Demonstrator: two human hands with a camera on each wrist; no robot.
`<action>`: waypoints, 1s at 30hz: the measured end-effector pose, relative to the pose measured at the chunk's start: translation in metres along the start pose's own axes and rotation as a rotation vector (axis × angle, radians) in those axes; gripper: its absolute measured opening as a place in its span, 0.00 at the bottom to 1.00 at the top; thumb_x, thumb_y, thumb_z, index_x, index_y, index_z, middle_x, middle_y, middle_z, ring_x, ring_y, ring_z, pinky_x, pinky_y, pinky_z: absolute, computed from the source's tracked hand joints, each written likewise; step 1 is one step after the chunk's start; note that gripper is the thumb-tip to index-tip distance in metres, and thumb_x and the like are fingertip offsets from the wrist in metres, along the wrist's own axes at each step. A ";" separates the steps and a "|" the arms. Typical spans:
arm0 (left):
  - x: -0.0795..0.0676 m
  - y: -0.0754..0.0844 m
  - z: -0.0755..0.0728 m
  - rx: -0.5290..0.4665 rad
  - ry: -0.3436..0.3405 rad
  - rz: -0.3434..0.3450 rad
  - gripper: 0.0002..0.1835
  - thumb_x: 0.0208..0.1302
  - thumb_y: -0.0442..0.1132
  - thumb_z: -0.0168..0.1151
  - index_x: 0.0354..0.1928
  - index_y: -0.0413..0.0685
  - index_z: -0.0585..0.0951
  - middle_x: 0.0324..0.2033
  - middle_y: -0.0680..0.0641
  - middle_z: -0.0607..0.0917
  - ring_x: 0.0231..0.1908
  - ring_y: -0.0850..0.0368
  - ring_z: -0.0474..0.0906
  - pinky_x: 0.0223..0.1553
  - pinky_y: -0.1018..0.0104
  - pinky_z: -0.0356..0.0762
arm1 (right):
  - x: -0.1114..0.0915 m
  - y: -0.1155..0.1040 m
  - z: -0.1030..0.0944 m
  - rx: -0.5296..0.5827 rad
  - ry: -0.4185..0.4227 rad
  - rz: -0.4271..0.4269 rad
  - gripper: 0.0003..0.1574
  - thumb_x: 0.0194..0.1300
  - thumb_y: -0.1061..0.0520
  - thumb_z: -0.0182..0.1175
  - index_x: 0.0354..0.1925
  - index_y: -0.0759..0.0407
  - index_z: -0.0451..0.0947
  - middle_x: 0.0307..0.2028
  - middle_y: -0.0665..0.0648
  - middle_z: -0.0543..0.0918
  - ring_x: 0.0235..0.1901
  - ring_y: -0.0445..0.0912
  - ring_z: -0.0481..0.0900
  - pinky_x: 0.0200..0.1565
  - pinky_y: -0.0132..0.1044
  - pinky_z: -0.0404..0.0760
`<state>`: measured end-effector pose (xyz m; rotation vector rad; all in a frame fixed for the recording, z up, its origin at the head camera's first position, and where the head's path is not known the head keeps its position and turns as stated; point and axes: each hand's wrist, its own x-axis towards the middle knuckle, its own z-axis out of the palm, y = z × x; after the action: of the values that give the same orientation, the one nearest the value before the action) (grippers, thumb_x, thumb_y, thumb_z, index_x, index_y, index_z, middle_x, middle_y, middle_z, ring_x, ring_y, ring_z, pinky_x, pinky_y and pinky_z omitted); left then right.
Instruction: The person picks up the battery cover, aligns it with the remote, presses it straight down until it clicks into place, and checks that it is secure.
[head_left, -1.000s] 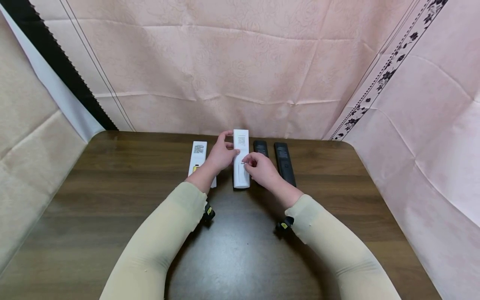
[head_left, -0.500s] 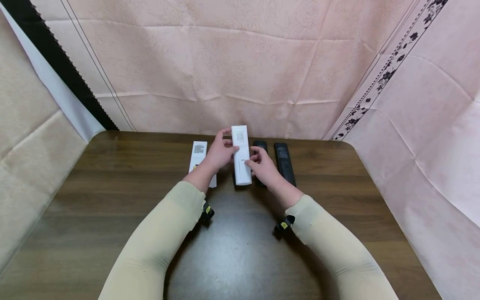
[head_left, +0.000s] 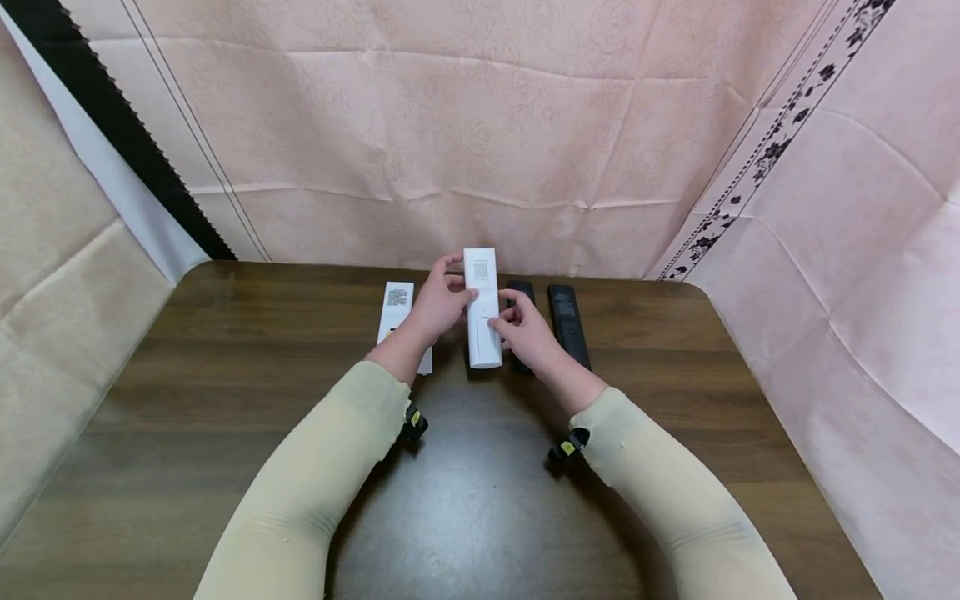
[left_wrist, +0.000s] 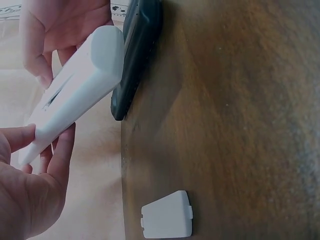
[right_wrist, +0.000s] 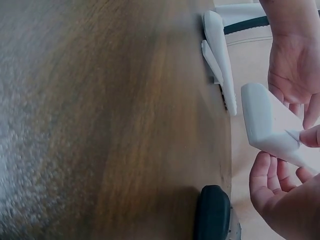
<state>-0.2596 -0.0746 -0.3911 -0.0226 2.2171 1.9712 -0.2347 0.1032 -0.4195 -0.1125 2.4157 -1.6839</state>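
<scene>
A white remote control (head_left: 481, 287) is held above the table with its back face up, showing a printed code near the top and a small slot lower down. My left hand (head_left: 441, 302) grips its left side, thumb on the face and fingers beneath, as the left wrist view shows. On the lower right edge, my right hand (head_left: 529, 335) holds it with the thumb on the face near the slot. Fingers of the right hand lie under the remote in the right wrist view.
Another white remote (head_left: 396, 307) lies to the left, partly behind my left forearm. A loose white battery cover (left_wrist: 167, 217) is on the table there. Two black remotes lie to the right, one (head_left: 570, 325) fully visible and the other (head_left: 521, 288) partly covered by my right hand.
The white remote has risen slightly and moved away from me. My right hand has shifted from pinching at the slot on its face to holding its right edge.
</scene>
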 end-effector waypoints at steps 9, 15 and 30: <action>0.004 -0.006 0.001 -0.027 0.001 0.002 0.35 0.70 0.33 0.60 0.74 0.59 0.58 0.59 0.42 0.75 0.48 0.45 0.81 0.45 0.51 0.82 | 0.000 -0.003 0.003 -0.026 0.008 0.009 0.33 0.70 0.56 0.61 0.69 0.48 0.61 0.45 0.60 0.77 0.41 0.51 0.77 0.40 0.45 0.84; 0.005 -0.007 0.000 -0.030 -0.003 -0.009 0.34 0.70 0.32 0.58 0.73 0.58 0.59 0.59 0.41 0.74 0.49 0.45 0.80 0.43 0.52 0.82 | -0.003 -0.003 0.003 -0.012 0.009 0.038 0.30 0.71 0.54 0.60 0.67 0.50 0.65 0.47 0.60 0.77 0.44 0.51 0.79 0.44 0.47 0.84; 0.030 -0.031 0.005 0.044 0.049 -0.147 0.33 0.68 0.31 0.55 0.74 0.49 0.60 0.60 0.38 0.75 0.52 0.45 0.78 0.39 0.55 0.83 | -0.009 0.008 -0.007 0.078 0.069 -0.007 0.24 0.72 0.61 0.56 0.64 0.65 0.69 0.44 0.61 0.77 0.43 0.56 0.79 0.39 0.41 0.85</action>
<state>-0.2849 -0.0708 -0.4262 -0.2239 2.2187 1.8635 -0.2270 0.1135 -0.4237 -0.0525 2.3962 -1.8109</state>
